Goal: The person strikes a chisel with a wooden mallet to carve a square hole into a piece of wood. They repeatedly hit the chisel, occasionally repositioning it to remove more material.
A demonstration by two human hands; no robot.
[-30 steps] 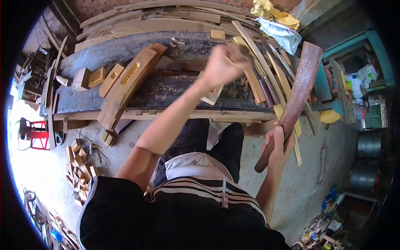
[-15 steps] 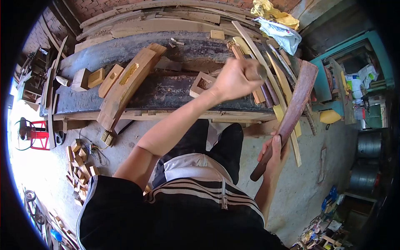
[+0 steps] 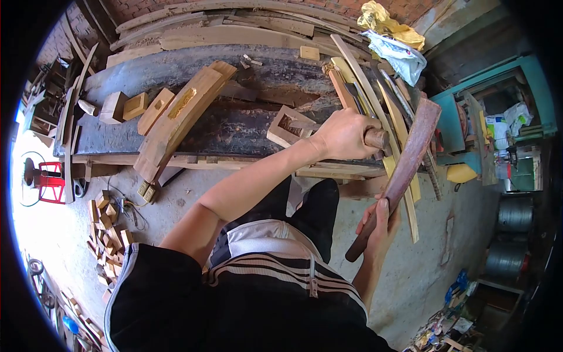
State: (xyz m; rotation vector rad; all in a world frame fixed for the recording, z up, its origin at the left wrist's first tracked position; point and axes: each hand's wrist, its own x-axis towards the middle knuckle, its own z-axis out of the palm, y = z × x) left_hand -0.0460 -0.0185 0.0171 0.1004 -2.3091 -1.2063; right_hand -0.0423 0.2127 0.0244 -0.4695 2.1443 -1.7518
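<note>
My left hand (image 3: 349,135) is closed round the wooden handle of a chisel (image 3: 376,139), whose butt end sticks out on the right. The chisel's blade points left, its tip at the hollow of a small wooden block (image 3: 282,136) near the bench's front edge. Wrapped round the lower part of a long wooden mallet (image 3: 413,146) is my right hand (image 3: 381,226). The mallet's broad end is raised to the right of the chisel, apart from it. Left of the block, a thick timber (image 3: 182,120) with a cut mortise lies across the dark workbench (image 3: 234,132).
Smaller wood blocks (image 3: 135,107) sit left of the timber. Wood strips (image 3: 366,85) and tools lie at the bench's right end. Offcuts (image 3: 108,229) are piled on the floor at left, near a red stool (image 3: 51,183). Plastic bags (image 3: 399,53) lie at the back right.
My left hand has come down and right, and the chisel's blade now shows with its tip at the block's hollow. The mallet has shifted slightly down and left.
</note>
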